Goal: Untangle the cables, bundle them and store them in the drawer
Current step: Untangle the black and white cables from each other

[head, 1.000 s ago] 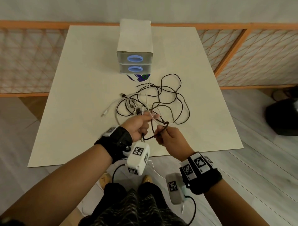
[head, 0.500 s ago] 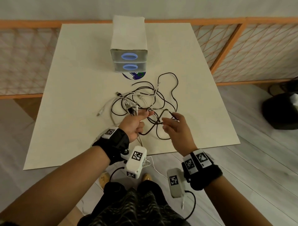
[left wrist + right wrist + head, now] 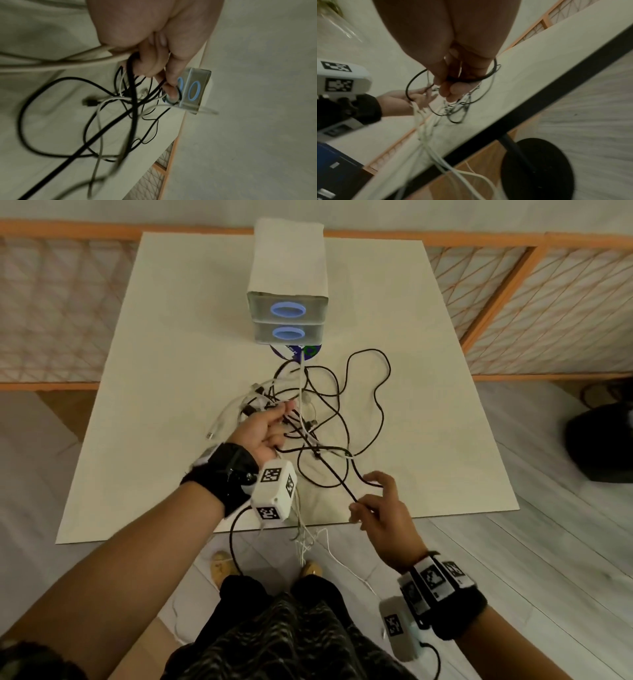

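A tangle of black and white cables (image 3: 329, 412) lies on the cream table (image 3: 171, 344) in front of a small two-drawer box (image 3: 287, 313) with blue oval handles; both drawers look closed. My left hand (image 3: 265, 428) grips a bunch of white and black cables (image 3: 130, 75) above the tangle. My right hand (image 3: 376, 505), near the table's front edge, pinches a black cable (image 3: 467, 79) that runs taut back up to the left hand. White cable ends (image 3: 305, 535) hang down below the left wrist.
A round purple-and-green object (image 3: 296, 352) peeks out under the drawer box. An orange-framed lattice rail (image 3: 513, 302) borders the table at the back and right. A dark object (image 3: 599, 446) sits on the floor at right. In the right wrist view, the black table base (image 3: 537, 167).
My right hand has pulled the black cable back toward the front edge, away from the left hand, drawing it taut. The left hand has moved a little forward over the tangle.
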A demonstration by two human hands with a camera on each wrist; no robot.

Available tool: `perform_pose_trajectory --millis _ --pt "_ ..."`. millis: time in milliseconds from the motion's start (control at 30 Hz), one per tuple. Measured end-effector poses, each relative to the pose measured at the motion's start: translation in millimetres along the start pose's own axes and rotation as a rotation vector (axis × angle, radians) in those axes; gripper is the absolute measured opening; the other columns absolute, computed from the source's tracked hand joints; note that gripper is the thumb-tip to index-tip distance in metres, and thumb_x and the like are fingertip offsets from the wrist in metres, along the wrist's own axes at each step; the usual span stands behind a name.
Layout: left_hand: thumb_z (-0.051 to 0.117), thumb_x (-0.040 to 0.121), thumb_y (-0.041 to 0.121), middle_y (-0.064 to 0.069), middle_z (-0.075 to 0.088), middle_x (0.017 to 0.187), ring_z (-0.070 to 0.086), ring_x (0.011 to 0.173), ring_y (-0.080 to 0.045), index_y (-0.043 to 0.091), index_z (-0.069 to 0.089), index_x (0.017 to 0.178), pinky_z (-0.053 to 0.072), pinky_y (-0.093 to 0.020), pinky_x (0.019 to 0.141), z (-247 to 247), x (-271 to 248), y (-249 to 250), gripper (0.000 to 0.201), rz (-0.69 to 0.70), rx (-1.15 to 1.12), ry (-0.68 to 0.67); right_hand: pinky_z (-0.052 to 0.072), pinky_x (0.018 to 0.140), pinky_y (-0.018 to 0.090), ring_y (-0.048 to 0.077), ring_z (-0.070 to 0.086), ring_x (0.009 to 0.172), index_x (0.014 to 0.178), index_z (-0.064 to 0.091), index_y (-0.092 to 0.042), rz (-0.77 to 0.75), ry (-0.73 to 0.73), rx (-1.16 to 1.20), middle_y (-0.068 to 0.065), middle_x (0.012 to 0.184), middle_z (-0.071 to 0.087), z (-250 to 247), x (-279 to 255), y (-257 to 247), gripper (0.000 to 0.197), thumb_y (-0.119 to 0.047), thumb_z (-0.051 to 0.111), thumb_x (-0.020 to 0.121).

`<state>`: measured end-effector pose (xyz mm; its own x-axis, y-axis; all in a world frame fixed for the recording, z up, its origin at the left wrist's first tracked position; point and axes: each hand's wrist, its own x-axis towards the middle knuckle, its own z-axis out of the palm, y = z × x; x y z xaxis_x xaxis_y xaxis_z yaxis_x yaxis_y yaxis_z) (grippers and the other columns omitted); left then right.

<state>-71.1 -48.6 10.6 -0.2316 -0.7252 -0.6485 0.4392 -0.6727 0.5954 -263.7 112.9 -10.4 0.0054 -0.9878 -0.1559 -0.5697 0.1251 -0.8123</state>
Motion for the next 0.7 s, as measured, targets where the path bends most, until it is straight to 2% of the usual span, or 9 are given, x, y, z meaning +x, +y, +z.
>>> perform_pose_trajectory --millis 33,67,133,167,333,400,467,567,700 --pt "0.041 0.099 0.016 0.011 0.045 0.04 0.022 0.024 -0.006 0.01 0.059 0.093 0.015 -0.014 0.027 0 0 1 0.02 0.004 0.005 0.003 0.051 0.07 0.029 0.002 0.062 0.07 0.086 0.051 -0.03 0.035 -0.019 -0.013 -0.023 0.111 0.049 -4 -4 8 0.017 -0.015 0.052 0.092" --pt "0.042 0.098 0.016 0.013 0.042 0.043 0.021 0.025 -0.006 0.011 0.061 0.093 0.015 -0.013 0.027 1 -1 -2 0.02 0.006 0.007 0.004 0.051 0.068 0.031 0.003 0.062 0.069 0.09 0.05 -0.024 0.066 -0.04 -0.025 -0.021 0.102 0.056 -7 -6 13 0.01 -0.014 0.05 0.093" --pt "0.043 0.098 0.016 0.014 0.053 0.049 0.021 0.027 -0.005 0.013 0.061 0.094 0.015 -0.012 0.029 6 -2 -12 0.018 0.013 0.02 -0.007 0.053 0.066 0.035 0.007 0.062 0.07 0.1 0.044 -0.021 0.095 -0.076 -0.043 -0.007 0.077 0.068 -9 1 14 0.013 -0.012 0.047 0.092" --pt "0.043 0.098 0.014 0.014 0.061 0.053 0.022 0.027 -0.005 0.013 0.06 0.094 0.015 -0.012 0.029 9 -4 -18 0.017 0.006 0.035 -0.02 0.053 0.066 0.036 0.011 0.062 0.072 0.104 0.043 -0.021 0.098 -0.081 -0.04 -0.002 0.073 0.069 -8 6 11 0.016 -0.012 0.048 0.092" --pt "0.046 0.097 0.008 0.01 0.072 0.068 0.021 0.029 -0.002 0.012 0.06 0.088 0.016 -0.012 0.028 16 -7 -42 0.017 -0.046 0.098 -0.043 0.054 0.07 0.028 0.013 0.066 0.077 0.131 0.041 -0.021 0.185 -0.012 0.143 -0.003 0.089 0.064 8 41 -15 0.043 -0.019 0.055 0.091" --pt "0.046 0.096 0.009 0.01 0.073 0.073 0.022 0.029 -0.002 0.013 0.061 0.086 0.015 -0.012 0.029 14 -7 -47 0.019 -0.059 0.095 -0.031 0.047 0.063 0.021 0.009 0.062 0.069 0.131 0.041 -0.018 0.219 0.035 0.151 0.001 0.088 0.065 11 53 -23 0.04 -0.02 0.052 0.092" --pt "0.045 0.097 0.012 0.011 0.073 0.075 0.022 0.029 -0.003 0.013 0.062 0.089 0.015 -0.012 0.029 11 -6 -42 0.019 -0.063 0.068 -0.028 0.042 0.065 0.021 0.015 0.061 0.072 0.124 0.049 -0.014 0.173 0.049 0.018 0.008 0.087 0.069 9 57 -25 0.031 -0.023 0.048 0.094" --pt "0.041 0.099 0.017 0.011 0.071 0.075 0.023 0.026 -0.004 0.012 0.059 0.093 0.017 -0.012 0.027 3 2 -17 0.02 -0.048 -0.032 -0.028 0.042 0.068 0.025 0.021 0.062 0.081 0.108 0.065 -0.015 0.085 -0.156 -0.245 0.008 0.097 0.071 3 43 -13 0.026 -0.021 0.043 0.096" --pt "0.042 0.098 0.014 0.01 0.068 0.062 0.023 0.025 -0.004 0.011 0.061 0.09 0.016 -0.012 0.027 -5 5 -4 0.021 0.004 -0.003 0.002 0.047 0.072 0.032 0.028 0.062 0.091 0.103 0.062 -0.023 0.147 -0.44 -0.669 0.009 0.102 0.067 -10 28 12 0.026 -0.019 0.039 0.092"
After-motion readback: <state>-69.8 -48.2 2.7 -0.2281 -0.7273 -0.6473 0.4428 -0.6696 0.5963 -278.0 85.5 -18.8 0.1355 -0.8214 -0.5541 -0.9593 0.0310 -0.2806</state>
